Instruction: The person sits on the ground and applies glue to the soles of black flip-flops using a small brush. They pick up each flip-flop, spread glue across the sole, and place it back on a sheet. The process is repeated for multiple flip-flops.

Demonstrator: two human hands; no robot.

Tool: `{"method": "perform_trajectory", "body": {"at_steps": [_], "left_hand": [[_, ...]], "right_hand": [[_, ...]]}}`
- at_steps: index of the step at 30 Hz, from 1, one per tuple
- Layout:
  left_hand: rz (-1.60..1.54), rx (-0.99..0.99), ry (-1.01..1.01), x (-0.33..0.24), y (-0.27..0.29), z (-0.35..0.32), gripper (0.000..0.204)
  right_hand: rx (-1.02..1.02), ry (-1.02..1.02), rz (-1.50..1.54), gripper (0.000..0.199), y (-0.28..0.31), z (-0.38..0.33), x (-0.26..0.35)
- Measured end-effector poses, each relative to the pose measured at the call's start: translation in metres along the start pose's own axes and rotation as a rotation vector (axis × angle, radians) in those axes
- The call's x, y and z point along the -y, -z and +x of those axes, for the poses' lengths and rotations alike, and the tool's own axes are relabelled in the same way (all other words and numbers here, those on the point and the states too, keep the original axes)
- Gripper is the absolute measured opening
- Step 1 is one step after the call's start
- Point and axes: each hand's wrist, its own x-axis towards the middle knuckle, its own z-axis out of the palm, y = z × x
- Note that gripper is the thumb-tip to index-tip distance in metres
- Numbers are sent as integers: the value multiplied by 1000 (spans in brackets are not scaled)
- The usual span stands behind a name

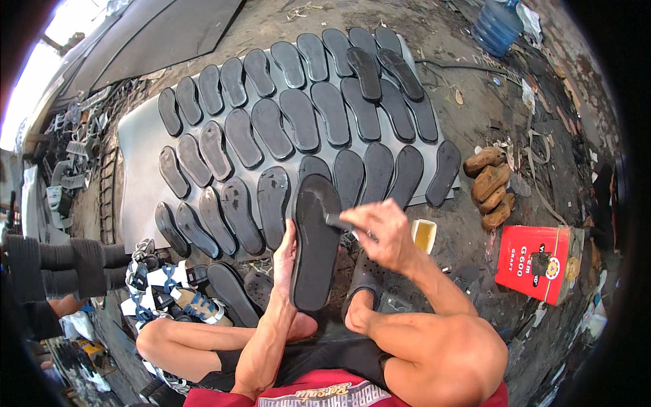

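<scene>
My left hand (285, 254) holds a black shoe sole (316, 241) upright by its left edge, in front of my knees. My right hand (380, 230) grips a small brush (337, 221) whose tip rests on the sole's upper right side, where the surface looks wet and shiny. A small yellowish pot of glue (424, 235) stands just right of my right hand. Beyond the hands, several rows of black soles (298, 122) lie spread on a grey sheet (139, 136) on the ground.
A red box (536, 261) sits at the right, with brown wooden shoe lasts (489, 184) above it. A blue water bottle (498, 24) stands far right at the top. Sandal straps and white-blue uppers (166, 288) are piled at my left, near dark rolls (61, 261).
</scene>
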Motion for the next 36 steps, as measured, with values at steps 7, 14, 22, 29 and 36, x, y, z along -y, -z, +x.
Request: {"method": "perform_trajectory", "body": {"at_steps": [7,14,22,29,36], "left_hand": [[-23,-75,50,17,-16,6,65],[158,14,-360,-37,1,40,71],[187,-189,-352,-5,-36,33,67],[-110,15,-37,3,-24,30,64],[137,19,-108,-2,-16,34,69]], "right_hand": [[-48,-96,63,30,5,39,-30],[8,-59,168,38,-25,-21,43],[-62,-544,557,35,-9,31,31],[162,167,228,45,-8,53,19],[-71,-83,51,28,-10,58,-6]]}}
